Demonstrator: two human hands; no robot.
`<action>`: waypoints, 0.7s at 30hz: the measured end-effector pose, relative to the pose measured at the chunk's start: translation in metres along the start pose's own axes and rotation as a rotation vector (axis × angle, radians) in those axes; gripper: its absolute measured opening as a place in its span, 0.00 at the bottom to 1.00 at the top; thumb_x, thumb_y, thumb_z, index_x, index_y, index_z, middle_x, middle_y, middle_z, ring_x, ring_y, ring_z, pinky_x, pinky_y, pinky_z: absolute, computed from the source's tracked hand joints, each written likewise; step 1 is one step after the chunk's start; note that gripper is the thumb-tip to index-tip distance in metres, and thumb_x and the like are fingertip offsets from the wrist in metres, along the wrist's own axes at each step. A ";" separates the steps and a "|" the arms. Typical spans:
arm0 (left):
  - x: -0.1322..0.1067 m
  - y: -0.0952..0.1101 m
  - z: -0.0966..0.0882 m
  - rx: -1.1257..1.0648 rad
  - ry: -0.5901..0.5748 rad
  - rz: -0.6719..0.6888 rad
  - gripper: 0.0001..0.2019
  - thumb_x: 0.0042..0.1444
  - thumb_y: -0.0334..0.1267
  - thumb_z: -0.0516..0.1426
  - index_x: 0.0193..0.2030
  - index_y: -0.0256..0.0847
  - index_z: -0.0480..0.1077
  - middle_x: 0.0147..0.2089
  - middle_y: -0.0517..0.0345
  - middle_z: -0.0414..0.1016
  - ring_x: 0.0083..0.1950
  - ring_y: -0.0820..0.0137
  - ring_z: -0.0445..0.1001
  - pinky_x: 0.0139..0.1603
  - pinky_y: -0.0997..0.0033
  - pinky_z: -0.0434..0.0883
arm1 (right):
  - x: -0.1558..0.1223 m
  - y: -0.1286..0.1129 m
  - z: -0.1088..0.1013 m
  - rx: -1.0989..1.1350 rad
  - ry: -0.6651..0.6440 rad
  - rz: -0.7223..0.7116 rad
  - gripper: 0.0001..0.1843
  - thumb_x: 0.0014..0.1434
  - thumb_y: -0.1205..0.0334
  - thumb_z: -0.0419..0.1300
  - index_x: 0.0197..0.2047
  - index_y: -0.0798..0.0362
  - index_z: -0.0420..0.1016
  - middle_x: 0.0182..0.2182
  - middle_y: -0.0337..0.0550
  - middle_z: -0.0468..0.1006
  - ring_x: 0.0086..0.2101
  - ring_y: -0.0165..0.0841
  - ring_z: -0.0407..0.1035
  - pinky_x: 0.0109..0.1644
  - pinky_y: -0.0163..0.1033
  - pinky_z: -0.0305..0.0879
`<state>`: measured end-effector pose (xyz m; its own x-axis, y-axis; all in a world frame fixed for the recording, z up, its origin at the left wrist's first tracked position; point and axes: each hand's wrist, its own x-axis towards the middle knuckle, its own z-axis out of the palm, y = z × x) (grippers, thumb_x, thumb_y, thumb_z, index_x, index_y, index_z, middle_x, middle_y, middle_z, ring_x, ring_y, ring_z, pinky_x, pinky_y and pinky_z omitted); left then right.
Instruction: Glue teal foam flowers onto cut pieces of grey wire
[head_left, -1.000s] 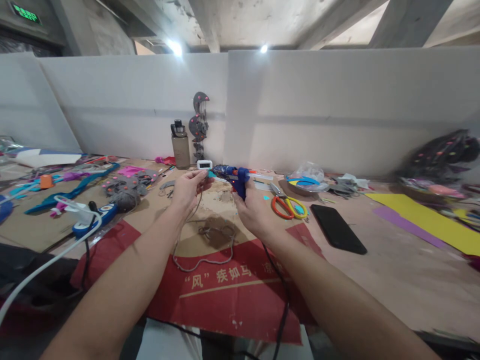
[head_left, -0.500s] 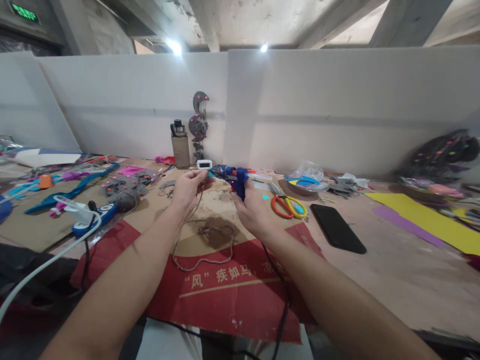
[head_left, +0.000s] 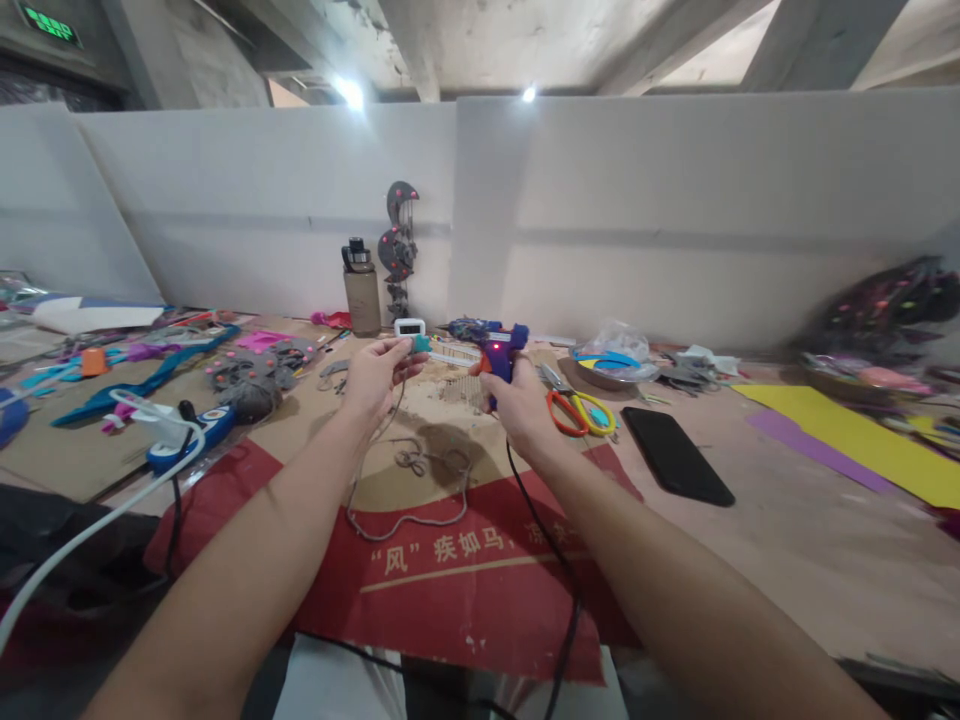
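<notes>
My right hand [head_left: 516,400] is wrapped round the handle of a blue hot glue gun [head_left: 501,352], whose small red light is lit. Its nozzle end points left, and a black cord [head_left: 551,540] runs down from it. Between the fingertips of my left hand [head_left: 379,378] is a small teal piece [head_left: 420,344], pinched at its left end. A thin grey cord [head_left: 409,520] hangs from near that hand and lies in loops on the brown and red sheet [head_left: 465,620]. The glue gun and the teal piece are apart.
Right of my right hand lie scissors [head_left: 576,410] with red and yellow handles and a black phone [head_left: 675,455]. A bottle [head_left: 362,295] and a small white digital display [head_left: 409,328] stand behind my left hand. At left are a blue power strip [head_left: 191,440] and grey yarn [head_left: 255,396].
My right hand has drawn the glue gun to the right, away from the teal piece, and its side has turned more into view. My left hand has hardly moved.
</notes>
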<state>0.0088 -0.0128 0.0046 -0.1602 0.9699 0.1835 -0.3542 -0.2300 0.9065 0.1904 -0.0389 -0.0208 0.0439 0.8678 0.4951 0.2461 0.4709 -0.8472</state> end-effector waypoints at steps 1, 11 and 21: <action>0.000 -0.001 0.000 0.011 0.007 0.008 0.06 0.48 0.33 0.63 0.33 0.34 0.71 0.30 0.53 0.76 0.29 0.72 0.76 0.31 0.75 0.72 | 0.004 0.006 -0.001 0.080 0.002 0.097 0.16 0.51 0.61 0.50 0.45 0.51 0.60 0.36 0.43 0.75 0.20 0.29 0.62 0.27 0.39 0.65; -0.014 -0.002 0.009 0.435 0.033 0.330 0.04 0.43 0.35 0.65 0.28 0.38 0.77 0.29 0.57 0.77 0.32 0.72 0.70 0.32 0.76 0.64 | 0.016 0.050 -0.011 -0.464 0.036 0.268 0.13 0.38 0.67 0.63 0.20 0.50 0.59 0.29 0.50 0.72 0.44 0.51 0.64 0.48 0.58 0.57; -0.033 0.001 0.021 0.729 -0.120 0.671 0.03 0.49 0.34 0.61 0.31 0.44 0.77 0.39 0.54 0.76 0.43 0.67 0.70 0.41 0.73 0.65 | -0.002 -0.015 0.016 0.309 -0.048 0.171 0.14 0.52 0.55 0.57 0.37 0.50 0.56 0.34 0.40 0.70 0.36 0.33 0.69 0.40 0.42 0.65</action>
<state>0.0330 -0.0432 0.0077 -0.0112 0.6678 0.7442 0.4343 -0.6672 0.6052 0.1712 -0.0452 -0.0120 0.0120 0.9414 0.3372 -0.0661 0.3372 -0.9391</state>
